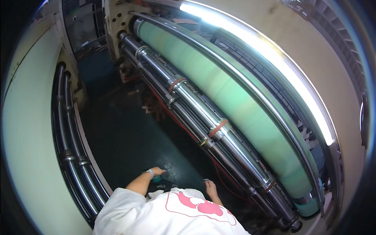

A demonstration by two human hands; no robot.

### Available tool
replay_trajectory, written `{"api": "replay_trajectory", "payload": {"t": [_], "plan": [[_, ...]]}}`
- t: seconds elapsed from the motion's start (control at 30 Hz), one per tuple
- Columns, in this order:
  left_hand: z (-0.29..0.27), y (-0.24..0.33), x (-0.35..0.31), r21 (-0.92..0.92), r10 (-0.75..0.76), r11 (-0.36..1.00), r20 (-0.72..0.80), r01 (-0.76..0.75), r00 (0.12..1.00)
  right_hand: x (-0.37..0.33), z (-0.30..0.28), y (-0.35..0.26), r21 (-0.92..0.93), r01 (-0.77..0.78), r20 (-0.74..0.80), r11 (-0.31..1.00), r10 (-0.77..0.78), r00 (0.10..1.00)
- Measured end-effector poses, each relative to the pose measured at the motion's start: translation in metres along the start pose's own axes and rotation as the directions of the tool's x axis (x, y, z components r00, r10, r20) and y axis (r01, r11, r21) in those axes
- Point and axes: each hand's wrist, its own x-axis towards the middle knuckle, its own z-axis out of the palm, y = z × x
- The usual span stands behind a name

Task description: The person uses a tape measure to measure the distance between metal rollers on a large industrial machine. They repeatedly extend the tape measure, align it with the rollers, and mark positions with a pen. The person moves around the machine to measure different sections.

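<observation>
My left hand (158,171) reaches forward low in the middle, a pale band (150,172) round its wrist. Its fingers look curled together, with one tip pointing right. Just below it shows a small green thing (156,179); I cannot tell whether the hand holds it. To the right, my right hand (210,185) is closed on a small pale object (206,180), whose kind is too small to make out. Neither hand touches the rollers. My white shirt (156,211), with a pink print, fills the lower edge.
Long shiny metal rollers (196,105) with orange-red rings run diagonally on the right, beside a large pale green roller (223,86). A bright tube light (270,55) hangs beyond. Dark rollers (68,129) and a pale panel (29,129) stand left. Red cables (219,168) trail along the dark floor (121,137).
</observation>
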Motion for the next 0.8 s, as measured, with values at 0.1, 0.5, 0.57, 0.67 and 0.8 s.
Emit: {"api": "replay_trajectory", "payload": {"t": [0.1, 0.5, 0.57, 0.67, 0.8], "plan": [[-0.055, -0.020, -0.030, -0.209, -0.086, 0.974, -0.005, 0.083, 0.996, 0.025, 0.043, -0.040, -0.125, 0.182, 0.086, 0.975, -0.172, 0.981], [-0.146, -0.117, 0.009, -0.689, -0.238, 0.723, -0.170, 0.057, 0.956, 0.139, 0.112, -0.101, 0.038, -0.074, 0.082, 0.997, 0.071, 0.994], [-0.160, -0.119, 0.018, -0.714, -0.216, 0.700, -0.204, 0.005, 0.955, 0.169, 0.111, -0.124, 0.020, -0.104, 0.162, 0.994, 0.099, 0.982], [-0.182, -0.120, 0.034, -0.731, -0.198, 0.680, -0.258, -0.057, 0.946, 0.219, 0.127, -0.144, 0.007, -0.048, 0.169, 0.999, 0.046, 0.985], [-0.224, -0.085, 0.010, -0.753, -0.132, 0.640, -0.301, -0.151, 0.945, 0.306, 0.166, -0.148, 0.132, 0.157, 0.109, 0.979, -0.172, 0.979]]}}
